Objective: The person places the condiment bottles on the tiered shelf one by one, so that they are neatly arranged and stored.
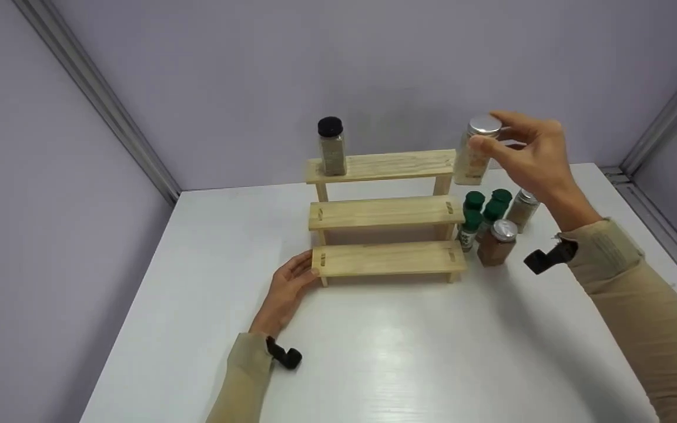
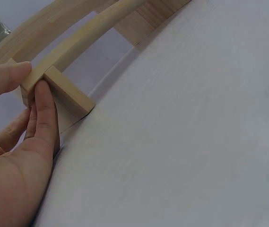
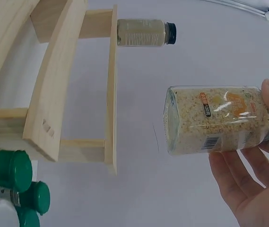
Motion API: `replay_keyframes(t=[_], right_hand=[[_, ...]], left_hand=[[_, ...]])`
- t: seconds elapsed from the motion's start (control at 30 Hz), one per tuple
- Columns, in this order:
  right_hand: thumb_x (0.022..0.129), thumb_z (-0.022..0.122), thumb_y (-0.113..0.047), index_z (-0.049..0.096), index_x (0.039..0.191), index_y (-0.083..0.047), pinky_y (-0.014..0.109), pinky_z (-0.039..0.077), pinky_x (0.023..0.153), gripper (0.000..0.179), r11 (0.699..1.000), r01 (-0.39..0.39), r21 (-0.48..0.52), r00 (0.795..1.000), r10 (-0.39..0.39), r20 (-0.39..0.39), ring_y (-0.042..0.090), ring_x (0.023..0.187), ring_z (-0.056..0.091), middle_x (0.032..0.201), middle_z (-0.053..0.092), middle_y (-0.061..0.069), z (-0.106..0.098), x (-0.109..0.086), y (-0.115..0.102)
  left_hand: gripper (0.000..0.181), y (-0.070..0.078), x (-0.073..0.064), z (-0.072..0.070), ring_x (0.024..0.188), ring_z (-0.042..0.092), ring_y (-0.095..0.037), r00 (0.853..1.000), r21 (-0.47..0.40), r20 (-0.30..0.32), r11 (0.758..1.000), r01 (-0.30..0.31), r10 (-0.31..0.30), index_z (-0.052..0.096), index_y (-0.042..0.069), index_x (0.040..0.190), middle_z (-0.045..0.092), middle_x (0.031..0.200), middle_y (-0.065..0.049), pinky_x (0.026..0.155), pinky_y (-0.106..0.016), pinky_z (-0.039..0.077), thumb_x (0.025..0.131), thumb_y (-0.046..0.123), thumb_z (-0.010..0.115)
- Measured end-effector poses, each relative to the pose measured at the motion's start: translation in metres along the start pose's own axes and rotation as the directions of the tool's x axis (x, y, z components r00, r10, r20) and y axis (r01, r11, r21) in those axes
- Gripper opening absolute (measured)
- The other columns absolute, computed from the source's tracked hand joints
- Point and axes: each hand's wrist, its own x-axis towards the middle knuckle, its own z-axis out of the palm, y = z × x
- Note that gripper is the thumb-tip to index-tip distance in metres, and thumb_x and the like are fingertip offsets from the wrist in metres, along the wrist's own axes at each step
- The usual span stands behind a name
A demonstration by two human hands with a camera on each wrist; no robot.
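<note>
My right hand (image 1: 535, 155) grips a glass spice jar (image 3: 214, 120) with a silver lid near its top. Pale granules fill this jar, and it is held upright in the air by the right end of the top shelf. A three-step wooden rack (image 1: 388, 258) stands on the table. At its lower left corner my left hand (image 1: 285, 288) pinches the end of the bottom step, thumb on top and fingers beneath. On the left part of the top step stands a black-capped jar (image 1: 332, 150).
Right of the rack cluster several green-capped jars (image 1: 471, 220), a silver-lidded jar of brown powder (image 1: 496, 244) and another silver-lidded jar (image 1: 523, 207). The white table (image 1: 374, 352) meets pale walls at its back and sides.
</note>
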Motion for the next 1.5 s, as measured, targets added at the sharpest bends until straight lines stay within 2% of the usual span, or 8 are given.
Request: replay_keyframes(t=[0.13, 0.27, 0.4, 0.67, 0.83, 1.1, 1.33, 1.5], right_hand=[[0.093, 0.086, -0.034, 0.071, 0.140, -0.011, 0.017, 0.058, 0.087, 0.055, 1.000, -0.010, -0.010, 1.000, 0.010, 0.012, 0.004, 0.098, 0.071, 0.115, 0.078, -0.001, 0.015, 0.008, -0.006], [0.092, 0.086, -0.038, 0.075, 0.136, -0.013, 0.023, 0.057, 0.090, 0.052, 1.000, -0.030, 0.002, 0.998, 0.030, 0.050, 0.010, 0.102, 0.070, 0.120, 0.076, 0.002, 0.033, 0.016, -0.013], [0.091, 0.087, -0.036, 0.078, 0.127, -0.014, 0.028, 0.057, 0.092, 0.043, 0.998, -0.024, 0.052, 0.997, 0.020, 0.069, 0.014, 0.104, 0.070, 0.117, 0.076, 0.001, 0.051, 0.023, -0.022], [0.092, 0.087, -0.028, 0.068, 0.128, -0.012, 0.035, 0.058, 0.094, 0.045, 0.990, -0.032, 0.134, 0.995, 0.020, 0.094, 0.021, 0.108, 0.068, 0.124, 0.071, 0.008, 0.080, 0.034, -0.028], [0.091, 0.088, -0.028, 0.067, 0.128, -0.011, 0.035, 0.059, 0.094, 0.047, 0.986, -0.060, 0.153, 0.993, 0.043, 0.110, 0.023, 0.108, 0.068, 0.124, 0.071, 0.010, 0.098, 0.043, -0.029], [0.092, 0.087, -0.030, 0.063, 0.134, -0.008, 0.036, 0.059, 0.096, 0.053, 0.975, -0.097, 0.199, 0.988, 0.071, 0.135, 0.024, 0.111, 0.068, 0.128, 0.071, 0.011, 0.128, 0.057, -0.025], [0.093, 0.087, -0.032, 0.062, 0.136, -0.010, 0.035, 0.060, 0.097, 0.055, 0.972, -0.142, 0.188, 0.978, 0.108, 0.179, 0.023, 0.115, 0.068, 0.134, 0.069, 0.011, 0.151, 0.062, -0.021], [0.093, 0.087, -0.032, 0.062, 0.136, -0.010, 0.035, 0.061, 0.096, 0.054, 0.973, -0.145, 0.182, 0.974, 0.108, 0.198, 0.022, 0.114, 0.069, 0.134, 0.068, 0.011, 0.163, 0.062, -0.020]], left_hand=[[0.061, -0.002, 0.002, 0.001, 0.139, 0.055, -0.025, 1.000, -0.003, 0.015, 1.000, 0.007, -0.007, 0.042, -0.002, 0.160, 0.048, 0.158, -0.022, 0.113, -0.032, 0.053, 0.104, 0.003, 0.067], [0.063, -0.004, 0.002, 0.000, 0.139, 0.055, -0.025, 1.000, 0.001, 0.014, 1.000, 0.012, -0.012, 0.040, -0.003, 0.160, 0.047, 0.158, -0.023, 0.113, -0.031, 0.053, 0.104, 0.003, 0.068], [0.062, -0.003, 0.000, 0.000, 0.138, 0.055, -0.023, 1.000, -0.002, 0.007, 1.000, 0.006, -0.006, 0.042, -0.004, 0.159, 0.048, 0.158, -0.023, 0.112, -0.030, 0.053, 0.103, 0.002, 0.067], [0.061, -0.003, -0.001, 0.000, 0.136, 0.057, -0.022, 1.000, -0.010, 0.017, 1.000, 0.002, -0.001, 0.044, -0.002, 0.158, 0.049, 0.156, -0.022, 0.112, -0.031, 0.053, 0.103, 0.002, 0.068], [0.061, -0.003, -0.002, -0.001, 0.138, 0.055, -0.024, 1.000, -0.016, 0.014, 1.000, 0.014, -0.014, 0.042, -0.002, 0.159, 0.048, 0.157, -0.022, 0.112, -0.031, 0.053, 0.103, 0.002, 0.067], [0.061, -0.002, -0.004, -0.004, 0.144, 0.051, -0.025, 1.000, 0.054, -0.005, 0.999, 0.007, -0.007, 0.043, -0.002, 0.159, 0.048, 0.160, -0.021, 0.113, -0.030, 0.052, 0.104, 0.003, 0.067], [0.061, -0.002, -0.005, -0.007, 0.139, 0.055, -0.022, 1.000, 0.042, 0.000, 0.999, 0.011, -0.011, 0.043, -0.002, 0.159, 0.048, 0.159, -0.022, 0.112, -0.030, 0.053, 0.104, 0.004, 0.068], [0.062, -0.001, -0.004, -0.009, 0.140, 0.054, -0.022, 1.000, 0.046, 0.002, 0.999, 0.002, -0.002, 0.043, -0.002, 0.159, 0.047, 0.160, -0.022, 0.112, -0.030, 0.053, 0.104, 0.004, 0.068]])
